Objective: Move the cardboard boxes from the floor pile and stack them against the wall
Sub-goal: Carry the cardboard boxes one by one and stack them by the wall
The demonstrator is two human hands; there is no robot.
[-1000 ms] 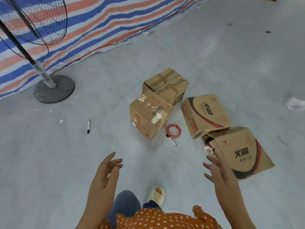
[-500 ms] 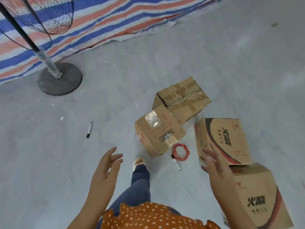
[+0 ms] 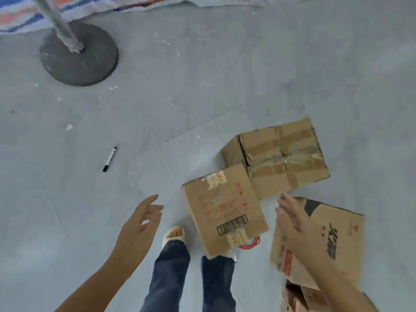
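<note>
Several cardboard boxes lie on the grey floor. A small box with red print and a barcode [image 3: 225, 210] sits just in front of my feet. Behind it lies a crumpled taped box [image 3: 283, 156]. To the right is a printed box with black characters [image 3: 326, 242], and the corner of another box [image 3: 301, 298] shows at the bottom edge. My left hand [image 3: 139, 224] hovers open to the left of the small box, touching nothing. My right hand [image 3: 292, 219] is open, fingers spread, in front of the printed box and blurred.
A round fan base with its pole [image 3: 78, 55] stands at the top left, before a striped tarp [image 3: 27, 16]. One black marker [image 3: 109, 159] lies on the floor at left. A red cord [image 3: 251, 243] and a pen [image 3: 234, 255] poke out under the small box.
I have stepped closer and the view has tilted down, so the boxes are now right at my feet. Both hands have reached forward toward the small box, still holding nothing.
</note>
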